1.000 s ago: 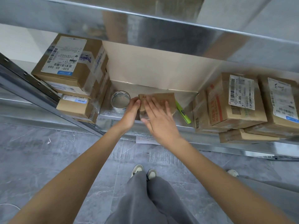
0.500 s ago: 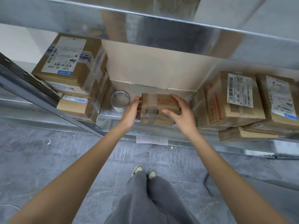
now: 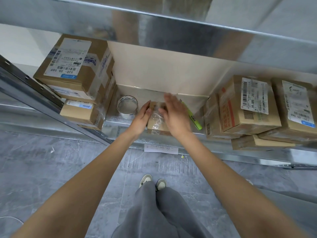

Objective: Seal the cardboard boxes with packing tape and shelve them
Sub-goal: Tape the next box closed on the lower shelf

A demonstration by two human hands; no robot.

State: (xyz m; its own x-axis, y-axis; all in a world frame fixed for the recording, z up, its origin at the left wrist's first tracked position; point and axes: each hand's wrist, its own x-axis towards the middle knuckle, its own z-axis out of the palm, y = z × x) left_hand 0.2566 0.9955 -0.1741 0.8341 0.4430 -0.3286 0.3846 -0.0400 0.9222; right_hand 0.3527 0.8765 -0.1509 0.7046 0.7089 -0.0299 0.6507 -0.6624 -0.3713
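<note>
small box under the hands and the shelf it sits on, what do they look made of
Small box: brown corrugated-looking cardboard, matte, with glossy wrinkled clear tape over its top that catches the light. Shelf: likely galvanized or zinc-coated steel, a silvery mottled sheen that gives blurred reflections.

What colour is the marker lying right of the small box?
Bright yellow-green marker, clearest in the head view.
</note>
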